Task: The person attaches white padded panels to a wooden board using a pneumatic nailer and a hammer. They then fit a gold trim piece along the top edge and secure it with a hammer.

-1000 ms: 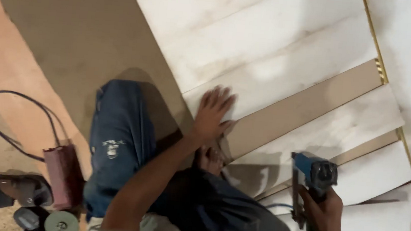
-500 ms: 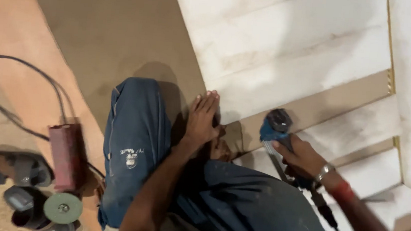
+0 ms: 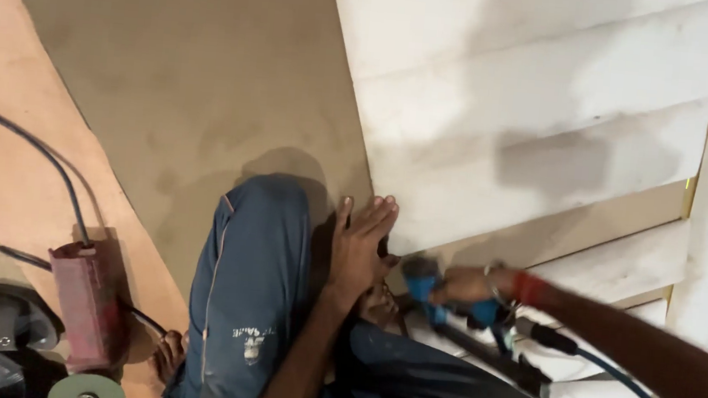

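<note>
The blue power tool (image 3: 435,293) sits gripped in the right hand (image 3: 473,284), low against the white slatted panel (image 3: 495,143). The left hand (image 3: 360,246) lies flat, fingers spread, touching the panel's edge beside a blue-trousered knee (image 3: 256,250).

**Tight at the panel edge, open board beyond**

The brown board (image 3: 185,82) lies bare across its far left part, giving wide passage. Near its right edge the white slatted panel (image 3: 514,128) blocks the way. The left hand (image 3: 360,246) lies flat at the panel's near corner, with the blue power tool (image 3: 448,297) in the right hand (image 3: 470,284) just beside it. The bent knee (image 3: 256,250) and the hose (image 3: 611,379) crowd the near side; a red tool (image 3: 89,300) and cables (image 3: 41,163) stand along the left edge.
</note>
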